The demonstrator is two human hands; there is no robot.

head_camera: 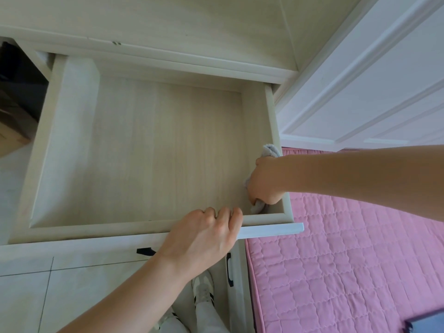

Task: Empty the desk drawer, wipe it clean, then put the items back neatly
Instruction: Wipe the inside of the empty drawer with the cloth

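A person leans over an open desk drawer (149,150), its pale wood floor bare of contents, and wipes along the inside of its right wall with a grey cloth (271,150). The right hand (263,182) is curled tight around the bunched cloth in the drawer's near right corner; folds of fabric poke out beyond the knuckles on the far side and again below the fingers, where a tail of it touches the drawer floor just beside the front wall. The left hand (206,234) steadies the drawer from the near side, its fingers hooked together over the front rim, fingertips inside the drawer and just left of the cloth. The emptying looks done and the wiping appears to be under way. To do this step well, the cloth probably wants pressing flat into the seam where wall meets floor, then drawing in overlapping strokes from the far edge toward the front, while the left hand keeps the drawer from sliding. A pink quilted mattress (348,248) lies to the right of the desk.
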